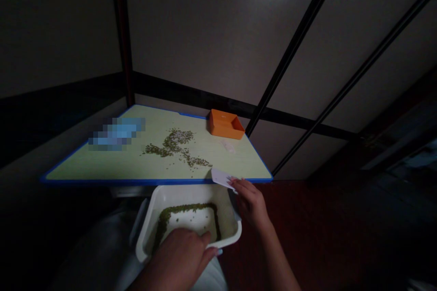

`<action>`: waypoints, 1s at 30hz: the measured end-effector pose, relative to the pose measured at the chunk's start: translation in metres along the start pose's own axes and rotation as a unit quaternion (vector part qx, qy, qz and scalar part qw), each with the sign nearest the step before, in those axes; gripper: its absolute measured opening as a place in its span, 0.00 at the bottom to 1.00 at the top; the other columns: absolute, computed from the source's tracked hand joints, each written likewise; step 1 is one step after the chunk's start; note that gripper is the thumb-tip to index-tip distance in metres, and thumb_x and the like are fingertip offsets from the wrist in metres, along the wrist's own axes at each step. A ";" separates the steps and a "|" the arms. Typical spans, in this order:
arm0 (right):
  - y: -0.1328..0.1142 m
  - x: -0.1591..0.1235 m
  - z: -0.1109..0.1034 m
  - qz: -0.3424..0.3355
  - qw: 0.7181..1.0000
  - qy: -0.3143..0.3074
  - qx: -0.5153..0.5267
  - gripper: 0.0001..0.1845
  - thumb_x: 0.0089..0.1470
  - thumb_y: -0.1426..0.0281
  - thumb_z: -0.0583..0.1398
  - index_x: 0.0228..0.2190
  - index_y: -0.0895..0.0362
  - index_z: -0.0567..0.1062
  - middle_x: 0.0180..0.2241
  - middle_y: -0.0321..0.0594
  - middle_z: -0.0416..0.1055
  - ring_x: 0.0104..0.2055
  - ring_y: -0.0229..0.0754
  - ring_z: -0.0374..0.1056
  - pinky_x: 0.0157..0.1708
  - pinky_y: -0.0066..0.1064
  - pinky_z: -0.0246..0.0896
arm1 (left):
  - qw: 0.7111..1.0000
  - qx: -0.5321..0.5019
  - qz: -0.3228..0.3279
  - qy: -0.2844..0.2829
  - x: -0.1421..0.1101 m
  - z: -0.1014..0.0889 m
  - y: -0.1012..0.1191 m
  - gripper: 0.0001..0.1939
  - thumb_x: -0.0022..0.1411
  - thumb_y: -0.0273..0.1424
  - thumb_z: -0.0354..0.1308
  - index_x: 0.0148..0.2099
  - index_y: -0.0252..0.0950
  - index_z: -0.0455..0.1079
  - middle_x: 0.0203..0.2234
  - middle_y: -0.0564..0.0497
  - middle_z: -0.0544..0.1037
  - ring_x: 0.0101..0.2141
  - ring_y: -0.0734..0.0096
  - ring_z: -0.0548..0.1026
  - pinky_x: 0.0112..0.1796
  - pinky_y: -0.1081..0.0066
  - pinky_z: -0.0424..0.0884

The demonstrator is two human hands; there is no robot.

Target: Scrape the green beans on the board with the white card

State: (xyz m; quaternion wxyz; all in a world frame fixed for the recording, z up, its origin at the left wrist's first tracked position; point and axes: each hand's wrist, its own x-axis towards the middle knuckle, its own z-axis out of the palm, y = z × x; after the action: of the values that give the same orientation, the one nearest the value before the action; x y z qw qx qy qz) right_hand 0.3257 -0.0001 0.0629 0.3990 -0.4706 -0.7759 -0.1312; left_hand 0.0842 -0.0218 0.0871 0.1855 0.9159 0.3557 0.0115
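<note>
My right hand (251,200) pinches a flat white card (221,177) at the table's near edge, close to scattered small greenish-brown grains (177,141). Below that edge, a white plastic basin (235,233) sits over my lap. My left hand (182,252) is closed on the basin's near rim, with the thumb outside; some of its fingers are hidden. Inside the basin, green grains (166,213) lie in a band along the sides of the floor, and a few are loose in the middle.
The pale yellow table (85,166) has a blue edge. An orange open box (225,129) stands at its back right, with a small clear piece (228,147) in front of it. A blurred-out blue item (118,134) lies at the left. Panelled walls (205,32) rise behind.
</note>
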 end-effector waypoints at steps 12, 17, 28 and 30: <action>0.006 0.000 -0.003 0.005 0.997 0.079 -0.021 0.20 0.58 0.77 0.54 0.49 0.52 0.75 0.42 0.45 0.79 0.44 0.45 0.76 0.48 0.42 0.71 | 1.000 -0.005 -0.006 -0.006 -0.001 -0.003 0.001 0.19 0.69 0.38 0.45 0.45 0.38 0.77 0.35 0.40 0.82 0.37 0.44 0.80 0.38 0.51 0.74; -0.008 0.003 -0.006 0.010 0.999 0.041 -0.015 0.19 0.58 0.77 0.53 0.48 0.51 0.75 0.42 0.44 0.79 0.45 0.43 0.74 0.50 0.43 0.68 | 1.000 0.001 0.000 -0.005 0.001 -0.001 0.000 0.19 0.70 0.39 0.46 0.46 0.37 0.76 0.34 0.39 0.82 0.37 0.43 0.80 0.38 0.50 0.74; -0.013 0.003 -0.001 0.018 0.999 0.019 0.026 0.20 0.57 0.77 0.53 0.47 0.51 0.76 0.42 0.42 0.79 0.44 0.42 0.75 0.51 0.42 0.67 | 1.000 0.004 0.000 0.004 0.001 0.004 -0.002 0.19 0.70 0.38 0.44 0.45 0.38 0.76 0.34 0.40 0.82 0.37 0.45 0.81 0.38 0.51 0.74; -0.013 0.006 -0.001 0.029 0.999 0.020 0.039 0.20 0.57 0.77 0.53 0.46 0.51 0.76 0.41 0.42 0.79 0.44 0.42 0.75 0.51 0.41 0.67 | 1.000 0.003 -0.001 0.001 0.000 0.003 -0.002 0.20 0.70 0.39 0.44 0.45 0.38 0.76 0.33 0.40 0.82 0.37 0.45 0.81 0.38 0.51 0.74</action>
State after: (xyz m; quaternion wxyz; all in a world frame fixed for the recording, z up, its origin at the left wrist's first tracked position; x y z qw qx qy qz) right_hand 0.3141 -0.0040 0.0702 0.4363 -0.4744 -0.7581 -0.0990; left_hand 0.0838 -0.0214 0.0836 0.1823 0.9161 0.3569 0.0112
